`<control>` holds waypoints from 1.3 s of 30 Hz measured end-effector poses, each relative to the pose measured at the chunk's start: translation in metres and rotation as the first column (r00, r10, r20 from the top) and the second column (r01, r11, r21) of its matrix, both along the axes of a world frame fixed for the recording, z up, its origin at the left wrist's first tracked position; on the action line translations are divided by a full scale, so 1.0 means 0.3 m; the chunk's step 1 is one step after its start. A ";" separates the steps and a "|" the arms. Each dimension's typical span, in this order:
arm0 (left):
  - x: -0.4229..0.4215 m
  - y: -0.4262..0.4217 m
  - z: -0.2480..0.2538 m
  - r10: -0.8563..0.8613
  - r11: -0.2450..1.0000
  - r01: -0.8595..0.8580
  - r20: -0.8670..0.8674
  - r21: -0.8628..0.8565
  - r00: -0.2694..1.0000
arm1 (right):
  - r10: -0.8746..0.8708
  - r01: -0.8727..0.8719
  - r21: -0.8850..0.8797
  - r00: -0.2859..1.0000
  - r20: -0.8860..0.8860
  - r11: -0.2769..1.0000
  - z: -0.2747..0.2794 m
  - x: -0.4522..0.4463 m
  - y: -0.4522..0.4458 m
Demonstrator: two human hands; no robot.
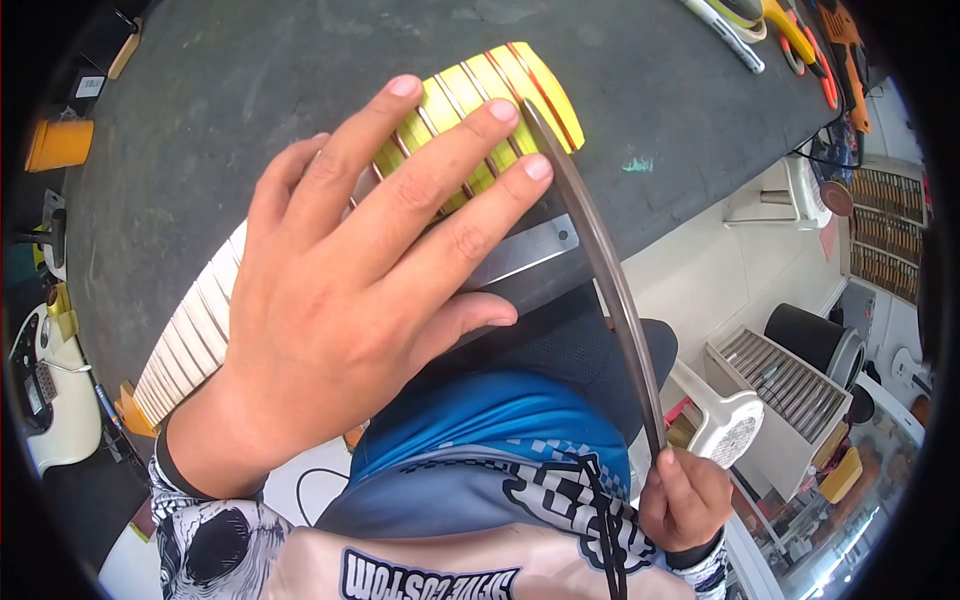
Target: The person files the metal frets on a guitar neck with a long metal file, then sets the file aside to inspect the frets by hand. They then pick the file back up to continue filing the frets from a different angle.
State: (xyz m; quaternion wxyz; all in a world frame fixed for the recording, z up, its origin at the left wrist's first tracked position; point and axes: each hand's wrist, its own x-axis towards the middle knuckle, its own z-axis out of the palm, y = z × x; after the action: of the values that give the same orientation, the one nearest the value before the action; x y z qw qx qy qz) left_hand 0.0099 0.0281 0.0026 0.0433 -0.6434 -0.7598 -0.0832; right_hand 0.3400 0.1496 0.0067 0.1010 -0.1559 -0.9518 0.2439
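your left hand [350, 270] lies spread wide, palm down, across the fretted neck [460, 90], which runs from lower left to upper centre of the frame over the counter [250, 70]. your right hand [690, 500], lower right, is closed around 1 end of the long metal file [592, 215], its tip at the neck's yellow section.

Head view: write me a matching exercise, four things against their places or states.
1. Left hand
2. Right hand
3. Long metal tool
4. Marker

A. Lying on the dark table, upper right of the picture
B. Closed around one end of a tool
C. Spread over the fretted neck
D. Its far tip at the neck's yellow part

Pairs: 1-C, 2-B, 3-D, 4-A
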 end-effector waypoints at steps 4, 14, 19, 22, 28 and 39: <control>-0.002 0.000 -0.001 -0.004 1.000 0.004 -0.022 -0.005 1.000 | 0.003 -0.003 -0.004 1.000 0.021 1.000 0.006 -0.022 0.004; 0.003 0.008 0.012 0.014 0.999 -0.014 0.004 -0.032 1.000 | -0.008 0.004 -0.036 0.995 -0.102 0.999 0.063 -0.496 0.079; 0.002 0.006 0.012 0.004 1.000 -0.004 0.013 -0.029 1.000 | -0.011 0.005 -0.060 0.994 -0.109 0.998 0.083 -0.434 0.115; -0.002 0.005 0.004 -0.009 1.000 0.010 0.009 -0.006 1.000 | -0.071 0.059 -0.107 0.992 -0.108 0.993 0.091 -0.275 0.088; 0.000 0.000 0.002 -0.008 1.000 0.008 -0.022 -0.002 1.000 | -0.058 0.056 -0.029 0.995 -0.078 0.998 0.020 -0.057 0.023; 0.008 -0.006 0.002 0.017 1.000 -0.016 -0.017 0.006 1.000 | -0.010 0.009 -0.020 1.000 -0.024 1.000 -0.008 0.032 0.000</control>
State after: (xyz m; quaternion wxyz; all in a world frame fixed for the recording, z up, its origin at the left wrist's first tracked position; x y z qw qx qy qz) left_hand 0.0124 0.0265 0.0032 0.0525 -0.6377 -0.7644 -0.0797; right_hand 0.3496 0.1495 0.0044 0.1121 -0.1584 -0.9474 0.2546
